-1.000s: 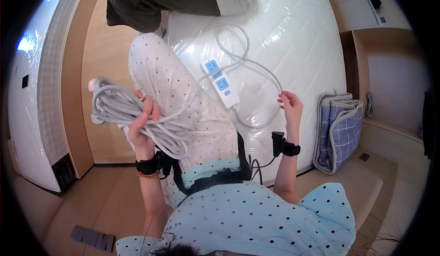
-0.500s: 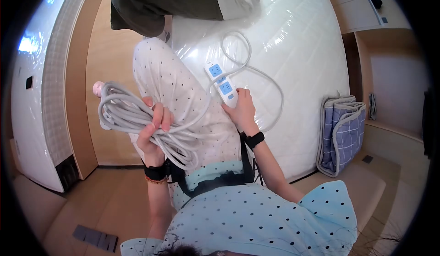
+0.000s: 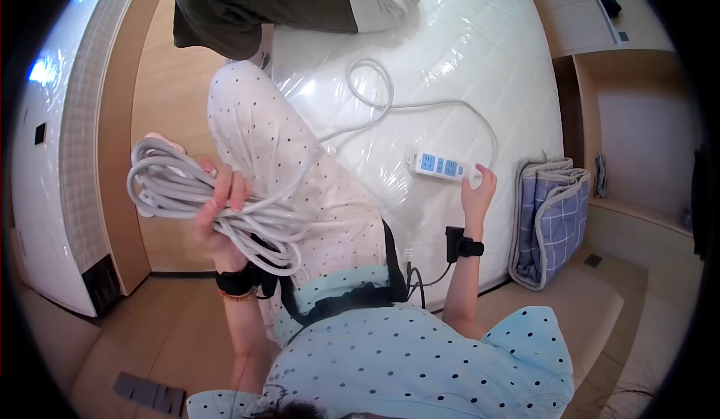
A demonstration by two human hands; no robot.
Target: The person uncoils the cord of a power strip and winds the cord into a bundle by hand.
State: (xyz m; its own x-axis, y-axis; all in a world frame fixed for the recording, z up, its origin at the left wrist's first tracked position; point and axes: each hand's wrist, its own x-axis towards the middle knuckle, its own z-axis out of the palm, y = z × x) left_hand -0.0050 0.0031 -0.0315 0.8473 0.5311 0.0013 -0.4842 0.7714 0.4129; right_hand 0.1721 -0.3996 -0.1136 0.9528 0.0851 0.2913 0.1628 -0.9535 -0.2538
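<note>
My left hand is wrapped round a thick bundle of coiled grey-white power cord, held above my left leg. A pale pink piece shows behind the far end of the coil. A white power strip with blue socket faces lies sideways over the plastic-covered mattress. Its right end is between the thumb and fingers of my right hand. From that end the cord curves back over the mattress, makes a loop, and runs across my leg toward the bundle.
Another person's dark-trousered leg is on the mattress at the top. A folded blue checked quilt stands at the mattress's right edge. Wooden shelving is beyond. A plastic-wrapped panel stands at left, and a grey strip lies on the floor.
My right hand has moved right with the power strip, which has turned from slanting to nearly level. The cord's loop has shifted and its run has stretched rightward. The left hand still holds the bundle.
</note>
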